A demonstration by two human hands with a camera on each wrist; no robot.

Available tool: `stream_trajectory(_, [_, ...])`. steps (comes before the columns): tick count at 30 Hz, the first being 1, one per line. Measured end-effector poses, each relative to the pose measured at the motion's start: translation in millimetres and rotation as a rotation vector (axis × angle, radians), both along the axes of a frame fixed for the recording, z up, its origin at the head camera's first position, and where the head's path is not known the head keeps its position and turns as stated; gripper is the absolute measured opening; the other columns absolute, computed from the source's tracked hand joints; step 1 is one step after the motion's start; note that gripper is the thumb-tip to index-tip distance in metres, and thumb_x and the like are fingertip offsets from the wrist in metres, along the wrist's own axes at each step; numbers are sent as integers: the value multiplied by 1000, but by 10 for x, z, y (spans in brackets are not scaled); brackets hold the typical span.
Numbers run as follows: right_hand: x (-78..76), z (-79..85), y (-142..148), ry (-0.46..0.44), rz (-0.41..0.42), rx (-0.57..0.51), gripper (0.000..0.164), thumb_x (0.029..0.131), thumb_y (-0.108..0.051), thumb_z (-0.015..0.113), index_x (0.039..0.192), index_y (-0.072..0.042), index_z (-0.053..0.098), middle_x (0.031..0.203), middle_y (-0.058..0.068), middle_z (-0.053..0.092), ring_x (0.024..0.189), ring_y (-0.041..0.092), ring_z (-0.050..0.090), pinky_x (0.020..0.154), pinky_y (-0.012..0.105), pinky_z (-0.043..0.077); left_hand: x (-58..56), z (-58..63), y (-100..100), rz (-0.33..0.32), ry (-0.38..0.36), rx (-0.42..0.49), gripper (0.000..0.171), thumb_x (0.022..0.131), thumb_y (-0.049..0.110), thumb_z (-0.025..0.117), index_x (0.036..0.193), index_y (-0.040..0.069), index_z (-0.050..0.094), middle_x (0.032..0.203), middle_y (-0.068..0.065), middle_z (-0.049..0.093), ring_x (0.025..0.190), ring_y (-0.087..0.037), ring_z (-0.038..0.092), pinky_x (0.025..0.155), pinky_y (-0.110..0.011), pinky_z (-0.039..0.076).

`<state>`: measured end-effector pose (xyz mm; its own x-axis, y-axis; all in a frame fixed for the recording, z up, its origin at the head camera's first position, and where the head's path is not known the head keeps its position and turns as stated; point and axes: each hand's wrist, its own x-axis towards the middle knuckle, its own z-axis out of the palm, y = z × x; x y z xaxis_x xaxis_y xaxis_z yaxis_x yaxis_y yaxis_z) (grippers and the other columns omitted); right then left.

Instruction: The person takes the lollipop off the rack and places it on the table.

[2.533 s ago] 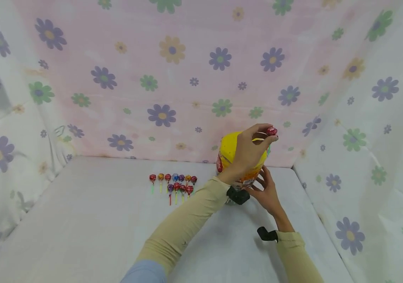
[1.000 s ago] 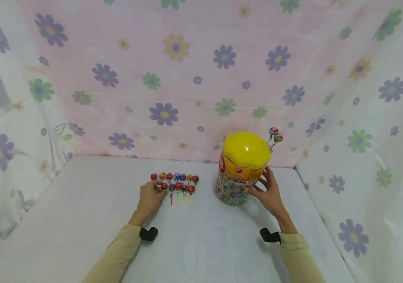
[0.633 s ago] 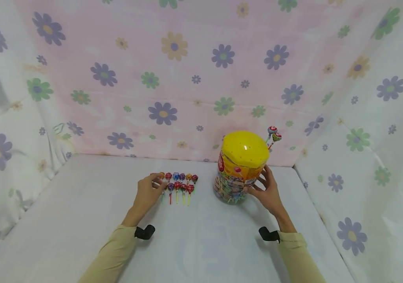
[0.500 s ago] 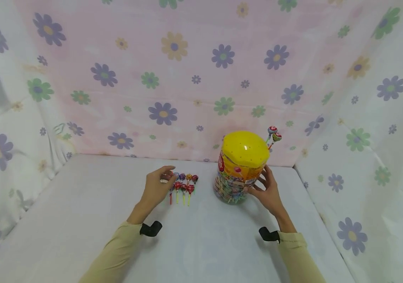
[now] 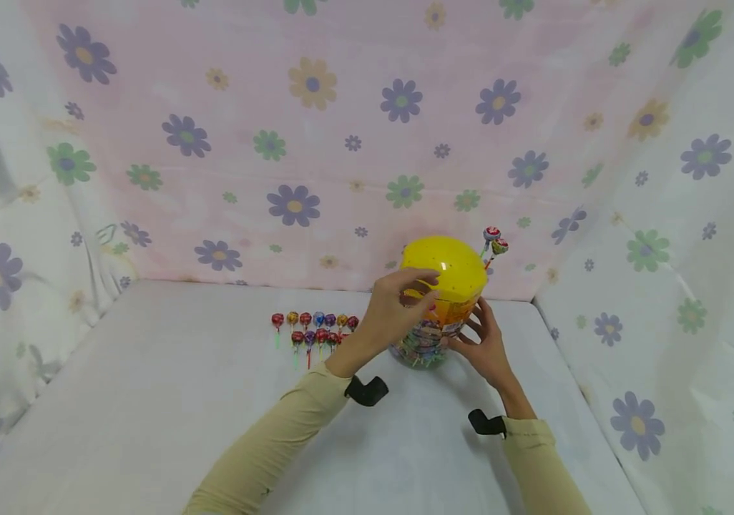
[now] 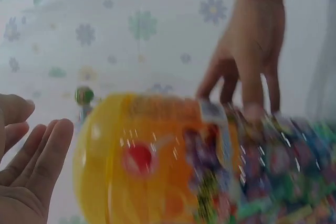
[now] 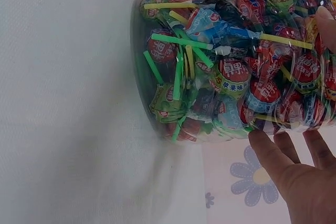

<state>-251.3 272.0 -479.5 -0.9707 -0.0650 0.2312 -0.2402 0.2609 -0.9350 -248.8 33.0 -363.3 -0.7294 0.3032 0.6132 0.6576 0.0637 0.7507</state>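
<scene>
A clear jar point(image 5: 423, 347) of wrapped lollipops with a yellow lid point(image 5: 447, 261) stands tilted at the table's right. My right hand point(image 5: 488, 350) grips its side, thumb in front and fingers behind. Two lollipops point(image 5: 492, 235) stick up at the lid's right edge. My left hand point(image 5: 393, 311) is in front of the lid in the head view. In the left wrist view its fingers point(image 6: 47, 156) are apart from the lid and hold nothing. Through the jar wall, the right wrist view shows packed lollipops point(image 7: 231, 74) with coloured sticks.
Two rows of lollipops point(image 5: 305, 319) lie on the white table point(image 5: 148, 400) left of the jar; my left forearm partly covers the front row. A flowered cloth point(image 5: 315, 143) rises behind and at both sides.
My left hand carried a red lollipop from the jar's top to the front row's left end. It touched along the rows, then moved back right to the lid. My right hand stays on the jar.
</scene>
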Motion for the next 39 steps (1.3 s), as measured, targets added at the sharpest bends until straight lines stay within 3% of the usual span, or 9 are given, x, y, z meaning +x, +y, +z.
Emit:
stream_trajectory(7, [-19, 6, 1, -9, 7, -10, 101, 86, -3, 80, 163, -25, 18, 163, 14, 32, 142, 44, 41, 108, 58, 44, -113, 355, 491, -74, -189, 56, 40, 97, 9, 68, 135, -1, 60, 124, -16, 68, 112, -23, 70, 95, -22, 56])
stream_trajectory(11, [-22, 1, 5, -18, 2, -11, 102, 86, -1, 80, 163, -25, 18, 162, 14, 32, 142, 44, 42, 108, 56, 45, -186, 485, 711, -60, -210, 12, 41, 97, 8, 69, 135, -2, 59, 127, -17, 66, 114, -24, 69, 94, -18, 55])
stream_trajectory(17, [-17, -11, 30, -3, 18, -27, 100, 87, 11, 72, 164, -19, 16, 162, 18, 30, 142, 44, 41, 108, 55, 43, -317, 505, 936, 19, -202, -65, 36, 98, 10, 69, 130, -2, 62, 122, -15, 67, 109, -24, 68, 87, -11, 54])
stream_trajectory(26, [-8, -3, 35, 20, 17, -2, 101, 86, 8, 74, 164, -18, 15, 162, 18, 32, 141, 43, 43, 109, 62, 40, -420, 538, 1051, 88, -117, -164, 24, 96, 9, 70, 118, -1, 68, 101, -10, 75, 83, -12, 67, 72, -7, 51])
stream_trajectory(33, [0, -4, 25, 8, 12, 7, 103, 85, 9, 74, 164, -19, 14, 163, 18, 30, 141, 44, 42, 110, 64, 39, -462, 548, 1083, 23, -94, 24, 25, 95, 9, 71, 119, 2, 67, 102, -11, 75, 87, -11, 69, 78, -9, 54])
stream_trajectory(36, [4, -1, 21, -6, 4, -9, 103, 85, 11, 74, 164, -20, 15, 162, 18, 30, 142, 43, 41, 109, 61, 42, -416, 576, 1008, -40, -72, 100, 29, 95, 7, 71, 123, 1, 66, 107, -13, 75, 94, -15, 71, 83, -14, 57])
stream_trajectory(39, [5, -5, 7, -2, 1, -11, 101, 85, 9, 75, 163, -21, 18, 161, 19, 31, 141, 45, 41, 108, 60, 43, -324, 574, 866, -82, -74, 120, 32, 96, 8, 70, 127, 2, 64, 112, -13, 73, 100, -18, 71, 87, -17, 57])
